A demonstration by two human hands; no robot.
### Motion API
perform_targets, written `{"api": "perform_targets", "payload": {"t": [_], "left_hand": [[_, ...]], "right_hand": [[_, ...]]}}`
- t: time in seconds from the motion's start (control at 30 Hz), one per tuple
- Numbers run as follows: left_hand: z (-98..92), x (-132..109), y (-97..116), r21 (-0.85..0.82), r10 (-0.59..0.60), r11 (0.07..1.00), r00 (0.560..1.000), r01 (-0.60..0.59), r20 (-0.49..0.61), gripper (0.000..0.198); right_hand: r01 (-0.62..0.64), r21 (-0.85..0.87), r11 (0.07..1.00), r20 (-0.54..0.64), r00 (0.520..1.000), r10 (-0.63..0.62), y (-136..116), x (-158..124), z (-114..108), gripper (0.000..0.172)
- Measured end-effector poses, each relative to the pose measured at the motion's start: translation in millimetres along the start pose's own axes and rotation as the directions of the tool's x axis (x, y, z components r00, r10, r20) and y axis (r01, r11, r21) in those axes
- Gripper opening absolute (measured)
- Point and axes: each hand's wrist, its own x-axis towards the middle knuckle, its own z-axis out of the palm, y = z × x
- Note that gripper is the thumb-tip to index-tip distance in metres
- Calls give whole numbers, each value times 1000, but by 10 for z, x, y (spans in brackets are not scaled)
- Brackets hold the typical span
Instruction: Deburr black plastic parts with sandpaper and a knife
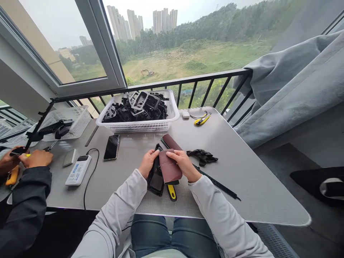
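Being held over the tabletop (263,200), a black plastic part (156,182) is clamped along its edge by the fingers of the left hand (146,163). A folded reddish-brown sheet (170,167), by which the part is partly covered, is pinched by the right hand (186,164). The handling seems under way; how much is done cannot be told. More black parts (118,113) are heaped in the white basket (137,127), their condition being unclear.

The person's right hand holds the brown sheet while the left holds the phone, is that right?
Not quite: in the head view, the left hand holds a black part; the phone lies on the table. The right hand does hold the brown sheet.
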Motion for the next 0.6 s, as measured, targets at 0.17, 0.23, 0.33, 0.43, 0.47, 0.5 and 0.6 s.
{"api": "perform_targets", "payload": {"t": [0.17, 0.23, 0.33, 0.43, 0.47, 0.5, 0.6], "left_hand": [[-6, 12, -6, 13, -3, 1000, 1000, 3, -7, 51], [-9, 15, -14, 7, -1, 1000, 1000, 1, -7, 50], [-14, 17, -25, 17, 3, 1000, 1000, -3, -14, 50], [-18, 20, -30, 28, 5, 1000, 1000, -5, -27, 49], [-19, 20, -30, 27, 6, 1000, 1000, -6, -29, 49], [-19, 21, -29, 23, 8, 1000, 1000, -8, -28, 48], [-17, 21, -24, 14, 9, 1000, 1000, -9, -21, 47]], "right_hand": [[17, -51, 999, -56, 998, -20, 41, 16, 11, 31], [45, -36, 998, -82, 995, -48, 41, 14, 6, 30], [46, -37, 998, -27, 999, -47, 36, 0, 9, 29], [18, -81, 997, 7, 1000, -17, 43, -6, 15, 30], [18, -85, 996, -8, 1000, -19, 46, -4, 15, 29], [24, -79, 997, -29, 999, -26, 48, -2, 13, 29], [49, -49, 998, -52, 997, -51, 53, 3, 7, 28]]}}
